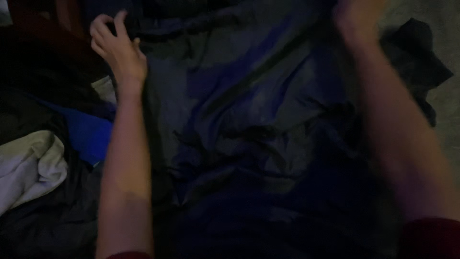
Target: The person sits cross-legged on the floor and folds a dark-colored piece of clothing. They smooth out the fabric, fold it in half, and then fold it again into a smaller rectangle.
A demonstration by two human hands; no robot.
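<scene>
Dark blue fabric [249, 120] lies rumpled across the floor [443, 100] between my arms. My left hand [117, 48] pinches its far left edge; my right hand [357, 19], blurred at its far right edge, I cannot tell. White cloth [28, 168] crowds the left side.

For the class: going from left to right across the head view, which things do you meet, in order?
White cloth → bright blue fabric → left hand → dark blue garment → right hand → black cloth.

2 hands [120, 50] [357, 19], 1 big dark blue cloth [249, 120], 1 bright blue cloth [88, 132], 1 white cloth [28, 165], 1 black garment [419, 52].
</scene>
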